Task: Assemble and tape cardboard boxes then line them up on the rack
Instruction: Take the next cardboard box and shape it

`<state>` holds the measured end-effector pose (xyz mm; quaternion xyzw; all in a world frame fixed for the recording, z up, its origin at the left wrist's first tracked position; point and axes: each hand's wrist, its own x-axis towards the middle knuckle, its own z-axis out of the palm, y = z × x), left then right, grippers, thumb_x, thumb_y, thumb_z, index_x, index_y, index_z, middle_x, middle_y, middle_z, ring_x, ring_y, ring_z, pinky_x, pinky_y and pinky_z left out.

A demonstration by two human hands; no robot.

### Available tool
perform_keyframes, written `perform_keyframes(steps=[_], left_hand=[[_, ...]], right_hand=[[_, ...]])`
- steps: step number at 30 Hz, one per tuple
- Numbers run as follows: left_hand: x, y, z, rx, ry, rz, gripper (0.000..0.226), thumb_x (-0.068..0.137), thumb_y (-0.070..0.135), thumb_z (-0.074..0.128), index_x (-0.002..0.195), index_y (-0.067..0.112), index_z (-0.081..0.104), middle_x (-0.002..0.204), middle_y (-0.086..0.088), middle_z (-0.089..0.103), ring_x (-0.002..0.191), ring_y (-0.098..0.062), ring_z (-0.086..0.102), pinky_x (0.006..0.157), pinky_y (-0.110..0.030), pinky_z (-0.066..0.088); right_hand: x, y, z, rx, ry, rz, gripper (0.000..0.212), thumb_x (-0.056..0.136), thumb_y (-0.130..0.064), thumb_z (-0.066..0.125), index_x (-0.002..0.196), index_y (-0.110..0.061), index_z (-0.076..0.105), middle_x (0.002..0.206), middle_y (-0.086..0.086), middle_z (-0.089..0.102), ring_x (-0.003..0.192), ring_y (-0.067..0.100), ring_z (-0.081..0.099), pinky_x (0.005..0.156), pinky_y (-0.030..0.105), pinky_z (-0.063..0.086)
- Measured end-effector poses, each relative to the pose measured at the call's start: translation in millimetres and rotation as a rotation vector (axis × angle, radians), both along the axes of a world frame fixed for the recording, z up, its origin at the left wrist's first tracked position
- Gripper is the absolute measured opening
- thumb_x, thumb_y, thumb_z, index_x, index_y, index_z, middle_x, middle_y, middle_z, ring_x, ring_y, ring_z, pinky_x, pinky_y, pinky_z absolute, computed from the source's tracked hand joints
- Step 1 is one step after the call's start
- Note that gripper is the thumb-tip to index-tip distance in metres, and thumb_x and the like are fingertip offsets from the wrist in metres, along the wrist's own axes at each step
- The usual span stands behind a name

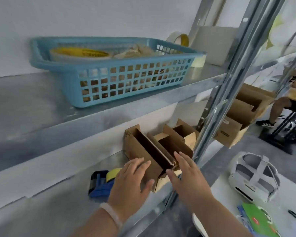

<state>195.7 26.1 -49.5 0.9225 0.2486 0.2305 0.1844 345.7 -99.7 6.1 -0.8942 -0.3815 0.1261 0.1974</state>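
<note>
Box (144, 152): likely light, stiff, crushable; grip opposite walls.
Left hand (132, 178): fingers flat on it.
Right hand (186, 170): fingers straight, alongside.

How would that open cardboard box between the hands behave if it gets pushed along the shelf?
The cardboard box looks empty, so it is probably light. Its thin walls and upright flaps would likely flex under the left hand and right hand. On the smooth metal shelf it should slide easily. Being tall and narrow, it might tip.
</note>
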Motion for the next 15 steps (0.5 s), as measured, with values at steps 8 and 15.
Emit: perform_keyframes(steps=[8, 15], left_hand=[[24.0, -14.3, -13.0, -0.108, 0.028, 0.217, 0.058, 0.090, 0.059, 0.039, 0.143, 0.036, 0.037, 0.144, 0.018, 0.033, 0.134, 0.001, 0.025, 0.110, -0.017, 0.018], [31.7, -14.6, -12.4, -0.093, 0.058, 0.275, 0.061, 0.089, 0.061, 0.034, 0.146, 0.039, 0.031, 0.145, 0.022, 0.026, 0.127, 0.014, 0.012, 0.104, -0.006, 0.002]], right_hand=[[48.0, 40.7, -8.8, 0.034, 0.101, 0.289, 0.053, 0.095, -0.040, 0.058, 0.144, -0.035, 0.039, 0.122, -0.017, 0.054, 0.109, 0.001, 0.051, 0.102, 0.027, 0.043], [73.7, 70.8, -9.9, -0.153, 0.076, 0.362, 0.028, 0.092, -0.039, 0.060, 0.120, -0.032, 0.059, 0.095, -0.011, 0.064, 0.086, 0.007, 0.062, 0.082, 0.026, 0.055]])
